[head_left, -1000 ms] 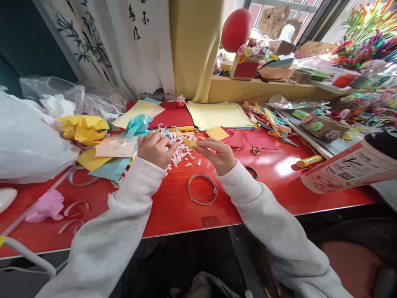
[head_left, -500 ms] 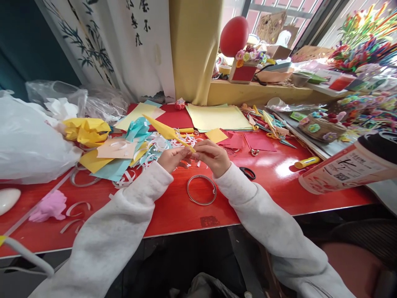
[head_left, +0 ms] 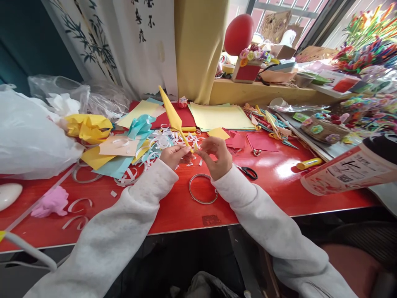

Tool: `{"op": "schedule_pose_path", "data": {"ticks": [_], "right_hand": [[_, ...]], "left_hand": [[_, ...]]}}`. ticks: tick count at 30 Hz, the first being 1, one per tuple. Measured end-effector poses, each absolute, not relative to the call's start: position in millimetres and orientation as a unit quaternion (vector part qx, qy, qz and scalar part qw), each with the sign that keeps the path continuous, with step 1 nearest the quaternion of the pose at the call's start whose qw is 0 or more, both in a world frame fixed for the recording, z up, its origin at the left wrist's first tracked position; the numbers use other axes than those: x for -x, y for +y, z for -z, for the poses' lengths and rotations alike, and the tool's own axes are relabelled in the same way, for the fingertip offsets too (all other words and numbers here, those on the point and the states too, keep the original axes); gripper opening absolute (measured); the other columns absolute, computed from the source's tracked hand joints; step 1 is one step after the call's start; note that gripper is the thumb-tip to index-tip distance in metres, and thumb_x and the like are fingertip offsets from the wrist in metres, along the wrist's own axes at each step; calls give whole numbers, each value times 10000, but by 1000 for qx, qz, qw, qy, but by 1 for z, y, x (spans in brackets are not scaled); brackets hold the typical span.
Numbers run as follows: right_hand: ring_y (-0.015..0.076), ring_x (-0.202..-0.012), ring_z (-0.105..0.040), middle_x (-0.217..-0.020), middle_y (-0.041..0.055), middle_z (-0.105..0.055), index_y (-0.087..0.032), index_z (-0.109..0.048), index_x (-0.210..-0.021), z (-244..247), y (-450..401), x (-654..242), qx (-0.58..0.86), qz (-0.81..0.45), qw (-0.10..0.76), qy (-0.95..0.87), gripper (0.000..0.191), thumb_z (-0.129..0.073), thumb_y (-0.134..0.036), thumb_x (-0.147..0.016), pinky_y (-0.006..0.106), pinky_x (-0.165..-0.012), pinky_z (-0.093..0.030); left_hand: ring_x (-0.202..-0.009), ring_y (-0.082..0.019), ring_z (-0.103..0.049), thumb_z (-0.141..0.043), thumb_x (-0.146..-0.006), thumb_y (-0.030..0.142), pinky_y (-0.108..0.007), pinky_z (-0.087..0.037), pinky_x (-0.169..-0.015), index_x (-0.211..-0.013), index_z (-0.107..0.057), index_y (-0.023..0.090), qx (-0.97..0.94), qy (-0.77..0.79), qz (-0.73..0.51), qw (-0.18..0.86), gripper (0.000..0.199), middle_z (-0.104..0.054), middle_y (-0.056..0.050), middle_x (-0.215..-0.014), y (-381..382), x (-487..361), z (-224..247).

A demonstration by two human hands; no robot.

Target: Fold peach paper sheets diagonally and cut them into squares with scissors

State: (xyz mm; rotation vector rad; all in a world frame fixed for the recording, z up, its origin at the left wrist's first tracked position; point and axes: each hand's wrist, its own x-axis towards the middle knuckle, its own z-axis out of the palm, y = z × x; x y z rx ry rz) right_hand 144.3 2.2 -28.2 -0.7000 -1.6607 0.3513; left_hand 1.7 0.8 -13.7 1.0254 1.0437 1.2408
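A folded yellow paper piece (head_left: 172,115), pointed at its top and narrow at its lower end, stands tilted above the table. My left hand (head_left: 176,156) pinches its thin lower end. Close by on the right, my right hand (head_left: 215,156) has thumb and forefinger curled near that end, with a small yellow bit (head_left: 195,147) at the fingertips. A wire ring (head_left: 204,202) lies on the red table (head_left: 186,219) below my hands. Black-handled scissors (head_left: 249,172) rest to the right of my right wrist.
White and blue paper scraps (head_left: 161,140) spread behind my left hand. A white plastic bag (head_left: 34,136) fills the left side. Pale yellow sheets (head_left: 220,117) lie at the back. A tall cup (head_left: 347,169) leans at the right, near a yellow tube (head_left: 309,163).
The yellow paper has swung from a leftward slant to nearly upright. My right hand has drawn slightly away from my left, its fingers now less closed on the thin end.
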Motion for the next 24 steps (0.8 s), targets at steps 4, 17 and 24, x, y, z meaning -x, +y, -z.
{"op": "schedule_pose_path", "data": {"ticks": [4,17,24], "right_hand": [[138,-827,-604,-906,53,-603,-220,-570,-971,23,-1,-146,281,2,582,-763,149,-501,-148,-860,254,-681,-547],[80,-559,-580,-761,-6,-579,-186,-570,-853,24,12,-154,269,-223,556,-754,93,-604,-251,-796,205,-486,-510],[84,-551,-579,-736,-4,-556,-183,-596,-861,24,12,-152,255,-259,540,-759,130,-603,-297,-797,220,-507,-518]], "left_hand": [[-475,-86,-542,-663,-628,327,-245,-503,-512,-613,-611,113,-461,449,-532,550,220,-618,-7,-544,0,-3,14],[-592,-92,-599,-678,-670,394,-225,-521,-621,-836,-630,159,-539,447,-574,424,292,-650,11,-698,3,2,20],[-603,-109,-626,-724,-627,308,-259,-543,-650,-827,-647,145,-522,413,-600,444,269,-686,-6,-725,2,3,17]]}}
